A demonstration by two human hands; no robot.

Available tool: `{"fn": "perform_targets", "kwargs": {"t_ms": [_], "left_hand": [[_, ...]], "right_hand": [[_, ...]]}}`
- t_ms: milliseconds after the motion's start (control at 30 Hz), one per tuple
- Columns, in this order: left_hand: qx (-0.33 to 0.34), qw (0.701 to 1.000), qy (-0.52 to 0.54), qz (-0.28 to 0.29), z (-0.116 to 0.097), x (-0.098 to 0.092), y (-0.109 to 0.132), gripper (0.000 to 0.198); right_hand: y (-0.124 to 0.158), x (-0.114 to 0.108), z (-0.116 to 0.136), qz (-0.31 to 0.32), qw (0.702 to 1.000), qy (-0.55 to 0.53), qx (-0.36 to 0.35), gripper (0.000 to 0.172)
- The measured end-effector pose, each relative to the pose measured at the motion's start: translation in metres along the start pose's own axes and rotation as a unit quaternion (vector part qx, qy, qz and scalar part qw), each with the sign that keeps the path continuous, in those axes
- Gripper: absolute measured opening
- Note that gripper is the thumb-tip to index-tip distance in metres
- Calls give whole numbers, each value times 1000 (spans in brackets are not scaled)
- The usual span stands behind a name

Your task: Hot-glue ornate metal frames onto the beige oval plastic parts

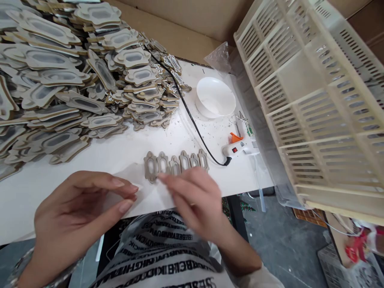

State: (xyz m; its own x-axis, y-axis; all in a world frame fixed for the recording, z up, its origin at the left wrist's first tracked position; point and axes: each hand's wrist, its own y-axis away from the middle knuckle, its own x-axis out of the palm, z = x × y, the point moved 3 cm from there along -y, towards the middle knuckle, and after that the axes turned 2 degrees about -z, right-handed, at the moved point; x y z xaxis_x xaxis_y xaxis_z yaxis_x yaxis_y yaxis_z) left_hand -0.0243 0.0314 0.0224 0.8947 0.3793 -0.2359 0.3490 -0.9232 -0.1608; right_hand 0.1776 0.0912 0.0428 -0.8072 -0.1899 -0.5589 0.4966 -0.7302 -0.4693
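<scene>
Several small grey-brown frame-shaped pieces (151, 167) stand in a row on the white table, their lower parts partly covered by my right hand. My right hand (195, 196) is blurred, its fingertips close to the left end of the row; whether it pinches anything is not clear. To the left of the row, my left hand (85, 204) has its thumb and fingertips brought together over the table edge, and what they hold, if anything, is too small to name. Large stacks of similar pieces (138, 75) fill the back left.
A white bowl (215, 98) sits behind the row. A black cable (192, 118) runs to a white device with a red switch (237, 149), near an orange piece (235, 138). A large cream plastic crate (312, 88) stands on the right.
</scene>
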Motion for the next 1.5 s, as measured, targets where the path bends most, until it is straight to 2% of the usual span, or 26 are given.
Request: {"fn": "perform_targets", "kwargs": {"t_ms": [133,200,400,667,1033,1200,1500], "left_hand": [[-29,1000,1,-10,7,-1,0,15],[-37,999,10,-8,10,-1,0,14],[-33,999,18,10,13,-3,1,12],[-39,999,15,13,16,-4,2,13],[-27,999,-12,23,11,-1,0,9],[-22,999,-11,22,9,1,-1,9],[-21,1000,-5,23,8,2,-1,8]], "right_hand": [[6,-32,-27,-83,990,64,92,26],[9,-40,-37,-93,985,93,113,20],[9,-41,-49,-30,987,88,129,18],[11,-40,-51,-18,984,69,160,14],[11,-39,-52,4,987,99,125,14],[10,-37,-51,4,985,145,90,13],[14,-37,-52,-6,972,222,76,14]]}}
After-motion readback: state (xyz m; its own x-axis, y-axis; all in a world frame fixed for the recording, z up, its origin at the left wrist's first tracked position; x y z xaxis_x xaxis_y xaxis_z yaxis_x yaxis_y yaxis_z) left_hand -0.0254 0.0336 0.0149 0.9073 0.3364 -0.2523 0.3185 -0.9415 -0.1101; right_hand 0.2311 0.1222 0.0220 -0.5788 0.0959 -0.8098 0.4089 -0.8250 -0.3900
